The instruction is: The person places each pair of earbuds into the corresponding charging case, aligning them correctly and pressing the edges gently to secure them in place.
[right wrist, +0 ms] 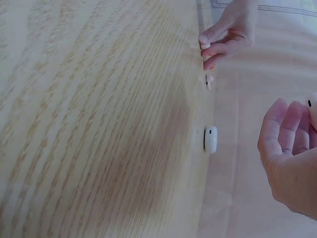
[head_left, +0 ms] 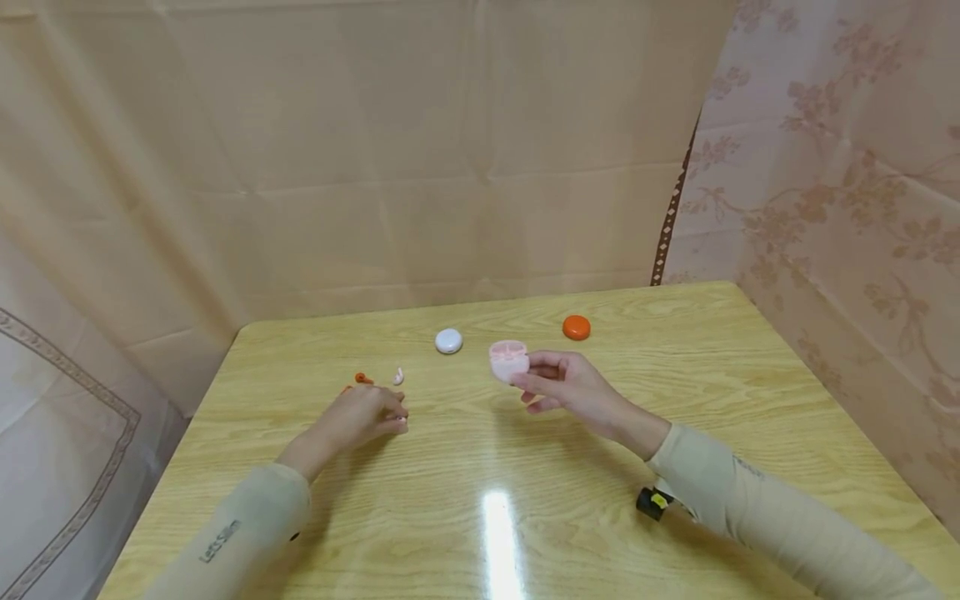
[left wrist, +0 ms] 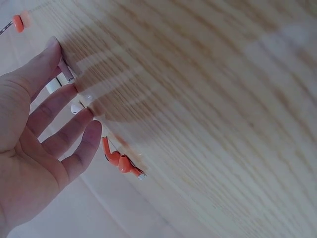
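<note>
My right hand point(head_left: 573, 387) holds a pink earbud case point(head_left: 509, 367) above the table, its lid up and its inside showing. In the right wrist view only part of this case point(right wrist: 313, 110) shows beyond the fingers. My left hand point(head_left: 358, 418) is low at the tabletop and pinches a pale pink earbud point(left wrist: 66, 70) by thumb and forefinger. A second pale earbud point(head_left: 398, 377) lies on the table just beyond that hand. Orange earbuds point(left wrist: 121, 161) lie beside its little finger, partly hidden by the hand in the head view.
A closed white case point(head_left: 448, 341) rests toward the back of the wooden table point(head_left: 420, 500). Farther right is a closed orange case point(head_left: 577, 327). Curtains hang behind the table and at both sides. A small black device point(head_left: 652, 503) is at the right sleeve.
</note>
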Tool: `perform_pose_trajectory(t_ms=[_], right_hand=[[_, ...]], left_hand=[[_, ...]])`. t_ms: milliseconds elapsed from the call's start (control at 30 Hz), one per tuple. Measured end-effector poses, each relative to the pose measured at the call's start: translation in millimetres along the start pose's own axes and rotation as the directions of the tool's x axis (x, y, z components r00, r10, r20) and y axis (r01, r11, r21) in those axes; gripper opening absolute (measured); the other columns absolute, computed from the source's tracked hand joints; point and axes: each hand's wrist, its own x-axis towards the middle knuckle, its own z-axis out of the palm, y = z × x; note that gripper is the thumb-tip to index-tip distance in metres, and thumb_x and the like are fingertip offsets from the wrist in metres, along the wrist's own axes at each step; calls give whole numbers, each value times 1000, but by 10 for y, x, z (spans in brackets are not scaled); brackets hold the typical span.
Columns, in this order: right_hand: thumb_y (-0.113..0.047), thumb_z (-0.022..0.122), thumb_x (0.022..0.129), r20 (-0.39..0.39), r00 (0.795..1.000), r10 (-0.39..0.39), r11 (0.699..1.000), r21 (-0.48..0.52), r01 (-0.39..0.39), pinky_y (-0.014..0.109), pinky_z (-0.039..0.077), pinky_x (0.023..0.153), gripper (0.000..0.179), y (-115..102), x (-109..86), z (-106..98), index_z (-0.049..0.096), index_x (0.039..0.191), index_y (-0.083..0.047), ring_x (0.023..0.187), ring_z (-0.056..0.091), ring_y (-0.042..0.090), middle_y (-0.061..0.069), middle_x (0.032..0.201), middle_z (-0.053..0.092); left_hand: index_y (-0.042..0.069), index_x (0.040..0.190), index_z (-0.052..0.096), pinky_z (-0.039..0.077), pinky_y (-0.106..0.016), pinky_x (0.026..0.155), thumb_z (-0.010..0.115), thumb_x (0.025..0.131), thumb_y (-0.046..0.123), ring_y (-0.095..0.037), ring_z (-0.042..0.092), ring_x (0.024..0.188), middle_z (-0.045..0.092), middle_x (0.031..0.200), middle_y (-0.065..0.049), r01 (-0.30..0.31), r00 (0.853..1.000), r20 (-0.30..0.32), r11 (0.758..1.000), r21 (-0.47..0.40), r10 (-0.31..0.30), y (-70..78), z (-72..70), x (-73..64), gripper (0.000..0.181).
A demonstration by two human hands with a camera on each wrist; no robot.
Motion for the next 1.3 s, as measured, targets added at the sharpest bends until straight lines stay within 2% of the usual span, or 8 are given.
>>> perform_pose_trajectory(t_ms=[367,633,967,1133,1300], right_hand=[[-16,71,97,-3,1000,9,1000,-10,-9,53,56,87,38,3,-5,1,61,127,5,87,66,19,9,106,71],[-15,70,98,5,1000,5,1000,-18,-5,52,57,85,37,23,-8,-25,61,127,5,86,66,19,10,106,71],[-17,71,97,1,1000,10,1000,-10,-10,57,54,88,36,35,-10,-34,62,126,3,87,66,20,10,106,71],[-15,70,98,4,1000,8,1000,1,-8,56,54,88,36,30,-18,-35,61,127,4,87,66,19,9,106,71],[-15,71,97,9,1000,6,1000,1,-6,53,56,86,38,23,-23,-26,60,127,5,87,66,19,9,105,71]], left_hand=[[13,95,80,56,-47,87,78,91,18,-34,69,109,73,113,-15,-27,999,-19,1000,1,27,-27,16,-20,7],[12,97,80,56,-47,88,78,91,20,-33,69,109,72,117,-16,1,1000,-4,1000,-8,-1,-31,17,-28,10],[12,97,80,56,-47,87,77,92,18,-29,71,105,75,109,-10,-46,999,1,998,44,46,-14,10,-3,9],[12,97,80,57,-45,87,77,92,19,-26,71,103,75,105,-5,-44,999,-5,998,49,44,-19,22,-6,9],[11,97,80,57,-37,79,77,92,19,-17,68,91,72,99,0,-29,999,-35,999,43,30,-3,31,-11,9]])
